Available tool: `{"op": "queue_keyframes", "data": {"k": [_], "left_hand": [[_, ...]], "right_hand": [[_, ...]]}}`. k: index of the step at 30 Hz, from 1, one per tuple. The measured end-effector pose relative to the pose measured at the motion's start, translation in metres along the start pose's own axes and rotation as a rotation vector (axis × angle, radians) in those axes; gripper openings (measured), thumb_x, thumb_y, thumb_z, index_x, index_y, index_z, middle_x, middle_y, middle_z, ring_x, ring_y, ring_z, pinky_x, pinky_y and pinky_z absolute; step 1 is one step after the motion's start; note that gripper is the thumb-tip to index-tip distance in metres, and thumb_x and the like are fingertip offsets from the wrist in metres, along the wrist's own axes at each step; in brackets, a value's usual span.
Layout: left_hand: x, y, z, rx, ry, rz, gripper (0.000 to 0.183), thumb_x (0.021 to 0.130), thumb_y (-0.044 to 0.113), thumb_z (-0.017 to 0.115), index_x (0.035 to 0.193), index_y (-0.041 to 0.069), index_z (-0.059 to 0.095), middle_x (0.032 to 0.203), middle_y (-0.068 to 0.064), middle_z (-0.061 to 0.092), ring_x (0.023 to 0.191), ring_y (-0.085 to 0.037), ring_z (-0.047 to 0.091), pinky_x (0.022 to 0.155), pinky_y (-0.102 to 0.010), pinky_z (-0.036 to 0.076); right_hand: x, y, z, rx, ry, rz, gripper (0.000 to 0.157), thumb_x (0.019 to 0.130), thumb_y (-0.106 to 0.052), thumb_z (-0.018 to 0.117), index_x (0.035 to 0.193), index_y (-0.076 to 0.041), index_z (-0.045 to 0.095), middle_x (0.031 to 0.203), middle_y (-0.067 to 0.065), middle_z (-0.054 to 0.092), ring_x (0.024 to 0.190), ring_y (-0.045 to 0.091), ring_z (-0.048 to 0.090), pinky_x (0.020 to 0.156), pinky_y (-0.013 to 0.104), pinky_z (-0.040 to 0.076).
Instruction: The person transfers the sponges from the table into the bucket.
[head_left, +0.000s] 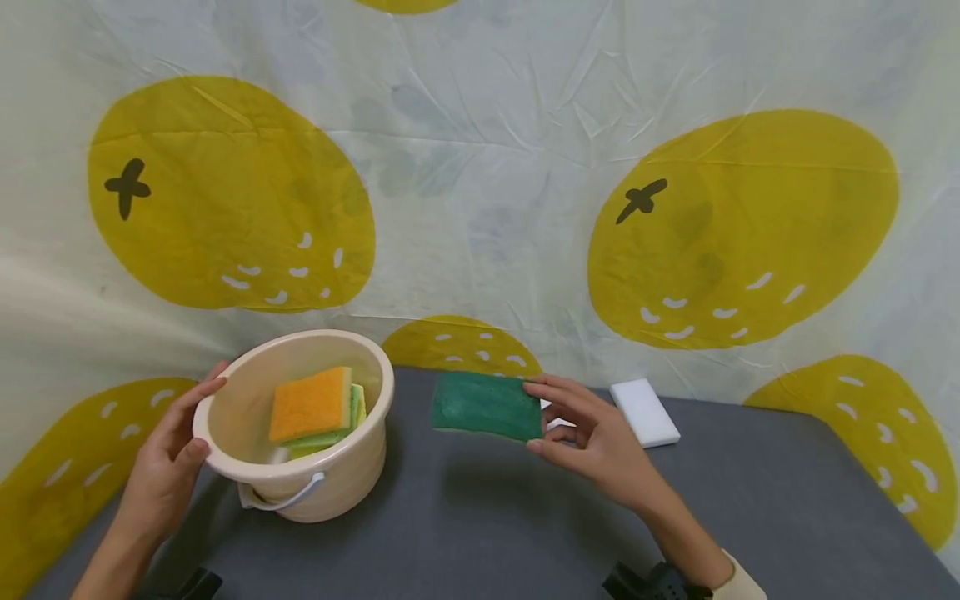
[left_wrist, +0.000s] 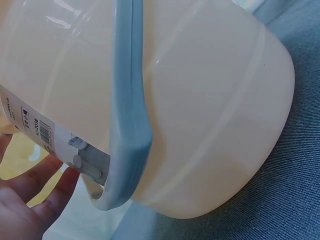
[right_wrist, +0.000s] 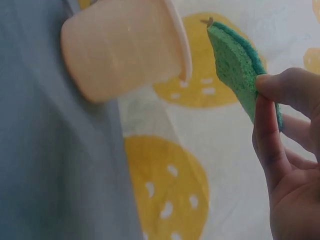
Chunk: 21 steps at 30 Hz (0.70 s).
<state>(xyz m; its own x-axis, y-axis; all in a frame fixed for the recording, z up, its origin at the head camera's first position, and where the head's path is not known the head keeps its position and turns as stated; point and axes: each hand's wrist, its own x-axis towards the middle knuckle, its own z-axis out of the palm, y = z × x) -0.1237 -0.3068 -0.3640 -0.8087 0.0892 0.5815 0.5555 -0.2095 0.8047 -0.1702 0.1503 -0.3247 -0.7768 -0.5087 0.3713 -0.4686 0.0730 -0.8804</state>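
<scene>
My right hand (head_left: 592,433) pinches a green sponge (head_left: 487,406) by its right end, above the table and to the right of the bucket. Its dark green scouring face shows in the head view; the lighter foam side (right_wrist: 230,65) shows in the right wrist view. My left hand (head_left: 165,454) holds the rim of a cream bucket (head_left: 352,467) on its left side, thumb at the front of the rim. The bucket leans a little, its mouth facing me. Inside lie an orange sponge (head_left: 309,407) and green and yellow ones beneath it. A light blue handle (left_wrist: 130,110) hangs down the bucket's side.
A white sponge block (head_left: 645,412) lies on the grey table (head_left: 750,500), behind and right of my right hand. Behind the table hangs a white cloth (head_left: 480,167) printed with large yellow fruit. A paper label (left_wrist: 45,130) wraps the bucket's side.
</scene>
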Motion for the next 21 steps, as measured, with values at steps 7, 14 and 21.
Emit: {"op": "queue_keyframes", "data": {"k": [7,14,21], "left_hand": [[-0.001,-0.002,0.000,0.008,-0.002,-0.004,0.055,0.091,0.009,0.048,0.136,-0.010,0.021,0.146,-0.016,0.012,0.132,-0.022,0.013,0.097,-0.020,0.029],[-0.003,-0.006,0.000,-0.005,-0.011,0.005,0.056,0.091,0.009,0.048,0.136,-0.010,0.020,0.147,-0.016,0.011,0.132,-0.022,0.013,0.098,-0.021,0.029],[-0.004,-0.004,0.000,0.001,-0.004,0.002,0.055,0.092,0.009,0.047,0.136,-0.009,0.020,0.147,-0.015,0.012,0.132,-0.022,0.013,0.097,-0.020,0.030]], "right_hand": [[0.030,-0.031,0.030,0.021,-0.046,-0.093,0.051,0.076,0.006,0.065,0.125,0.003,0.047,0.132,0.014,0.038,0.080,0.027,0.050,0.066,0.033,0.050],[0.048,-0.047,0.051,-0.026,-0.060,-0.133,0.049,0.075,0.007,0.066,0.120,0.008,0.050,0.128,0.018,0.041,0.079,0.029,0.051,0.065,0.033,0.051],[0.067,-0.061,0.070,-0.041,-0.105,-0.120,0.049,0.075,0.004,0.067,0.121,0.005,0.050,0.129,0.014,0.041,0.079,0.025,0.055,0.068,0.029,0.051]]}}
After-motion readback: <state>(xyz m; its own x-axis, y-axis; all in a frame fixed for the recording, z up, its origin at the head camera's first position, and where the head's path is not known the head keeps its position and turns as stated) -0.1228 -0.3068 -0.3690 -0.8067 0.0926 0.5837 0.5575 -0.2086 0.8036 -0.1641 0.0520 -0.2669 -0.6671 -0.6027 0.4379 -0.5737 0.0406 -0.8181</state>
